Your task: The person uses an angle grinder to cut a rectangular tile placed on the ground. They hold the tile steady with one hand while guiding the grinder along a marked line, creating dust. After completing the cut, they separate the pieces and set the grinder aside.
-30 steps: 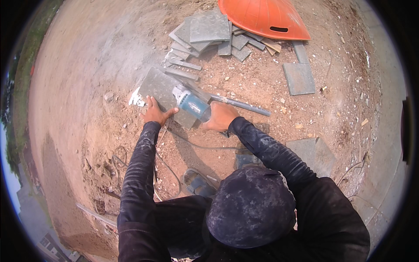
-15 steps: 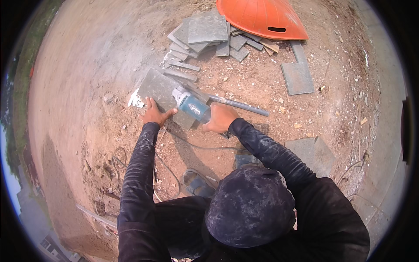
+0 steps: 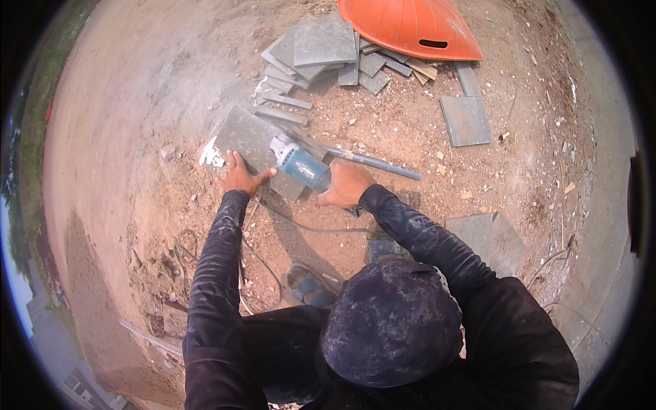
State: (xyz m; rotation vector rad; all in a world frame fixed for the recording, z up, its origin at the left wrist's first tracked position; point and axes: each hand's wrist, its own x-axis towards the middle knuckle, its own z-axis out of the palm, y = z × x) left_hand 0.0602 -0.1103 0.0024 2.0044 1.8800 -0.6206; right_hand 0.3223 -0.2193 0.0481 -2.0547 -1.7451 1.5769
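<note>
My right hand (image 3: pixel 347 184) is wrapped around the rear of a teal angle grinder (image 3: pixel 304 167), whose grey head reaches over a grey stone tile (image 3: pixel 242 133) on the ground. Any disc on it is hidden or too blurred to make out. At the tile's near left edge rests my left hand (image 3: pixel 240 176), fingers apart and thumb stretched toward the grinder's head. A grey pipe-like bar (image 3: pixel 376 162) sticks out to the right from beside the tile, behind my right hand. White scraps (image 3: pixel 212 154) lie by the tile's left corner.
Stacked tiles (image 3: pixel 324 44) and cut strips (image 3: pixel 287 101) lie beyond. An orange plastic tub (image 3: pixel 417 31) stands at the far side. Single tiles (image 3: pixel 466 121) lie to the right. A cable (image 3: pixel 301 224) loops across the dirt near my sandalled foot (image 3: pixel 311 285).
Almost nothing differs: the whole view has shifted up very slightly. Both hands, the grinder and the tile keep their places relative to each other.
</note>
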